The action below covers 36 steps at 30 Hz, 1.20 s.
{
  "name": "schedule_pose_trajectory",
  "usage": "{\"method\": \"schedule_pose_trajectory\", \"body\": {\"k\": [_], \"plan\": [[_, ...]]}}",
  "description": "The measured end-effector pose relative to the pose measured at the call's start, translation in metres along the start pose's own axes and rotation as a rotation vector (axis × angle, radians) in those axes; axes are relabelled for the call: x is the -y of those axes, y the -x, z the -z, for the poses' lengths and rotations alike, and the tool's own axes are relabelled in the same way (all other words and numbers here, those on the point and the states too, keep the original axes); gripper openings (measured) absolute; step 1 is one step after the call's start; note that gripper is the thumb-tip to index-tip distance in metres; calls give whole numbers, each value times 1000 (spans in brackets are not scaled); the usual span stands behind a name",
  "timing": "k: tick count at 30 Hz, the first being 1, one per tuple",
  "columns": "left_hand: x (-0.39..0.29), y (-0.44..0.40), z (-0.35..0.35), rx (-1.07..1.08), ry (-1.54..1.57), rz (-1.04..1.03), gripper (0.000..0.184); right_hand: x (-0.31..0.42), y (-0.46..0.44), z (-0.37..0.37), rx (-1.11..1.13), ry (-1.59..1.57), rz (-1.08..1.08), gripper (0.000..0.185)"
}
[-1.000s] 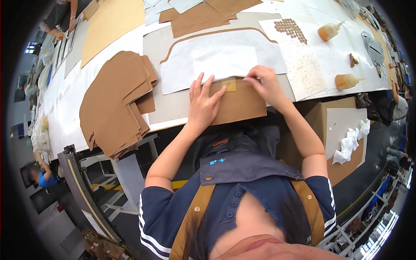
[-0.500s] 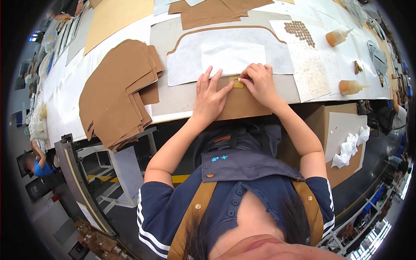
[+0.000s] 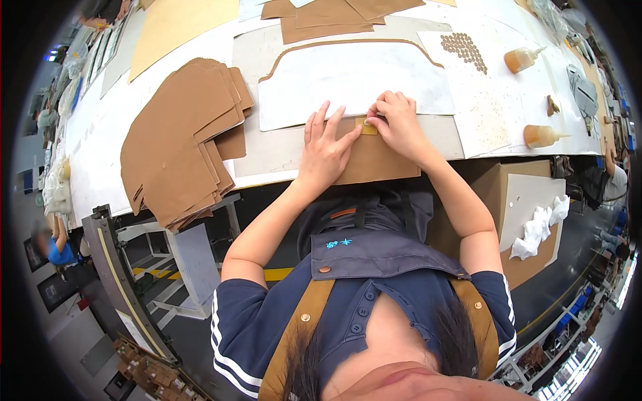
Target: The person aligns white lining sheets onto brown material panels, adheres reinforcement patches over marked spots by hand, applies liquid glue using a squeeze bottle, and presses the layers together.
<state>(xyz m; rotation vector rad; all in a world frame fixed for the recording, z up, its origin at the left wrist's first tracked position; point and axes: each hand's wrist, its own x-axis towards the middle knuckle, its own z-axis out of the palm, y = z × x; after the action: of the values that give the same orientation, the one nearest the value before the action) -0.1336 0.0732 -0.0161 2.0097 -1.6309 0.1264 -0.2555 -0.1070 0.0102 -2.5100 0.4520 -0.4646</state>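
A brown leather-like panel (image 3: 378,164) lies at the table's front edge, partly under a white panel with a brown border (image 3: 287,97). On the brown panel sits a small yellowish square patch (image 3: 369,130). My left hand (image 3: 324,152) rests flat with fingers spread across both panels, its thumb tip beside the patch. Over the patch's upper edge, my right hand (image 3: 399,127) is closed, thumb and fingertips brought together. Whatever the right fingertips hold is too small and too covered to make out.
Stacked brown cut pieces (image 3: 180,134) lie to the left, more brown pieces (image 3: 328,23) at the back. Several small brown discs (image 3: 463,50) rest on a white sheet at right. Two bottles of amber liquid (image 3: 518,60) stand farther right. Crumpled white tissue (image 3: 535,234) hangs by a cardboard box.
My right thumb and fingers have shifted slightly left and up, covering the round spot seen on the patch before. The left hand has stayed in place.
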Motion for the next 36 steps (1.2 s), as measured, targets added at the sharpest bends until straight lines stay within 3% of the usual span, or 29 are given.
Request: {"method": "schedule_pose_trajectory", "body": {"k": [22,25,28,36], "plan": [[0,0,-1,-5,-2,5,35,9,-10,-1,116,223,89,9],[0,0,-1,-11,-3,5,35,14,-9,-1,35,298,52,11],[0,0,0,-13,3,6,36,8,-2,-3,-57,128,69,11],[-1,0,0,-10,1,14,35,13,31,-11,-119,311,204,24]]}}
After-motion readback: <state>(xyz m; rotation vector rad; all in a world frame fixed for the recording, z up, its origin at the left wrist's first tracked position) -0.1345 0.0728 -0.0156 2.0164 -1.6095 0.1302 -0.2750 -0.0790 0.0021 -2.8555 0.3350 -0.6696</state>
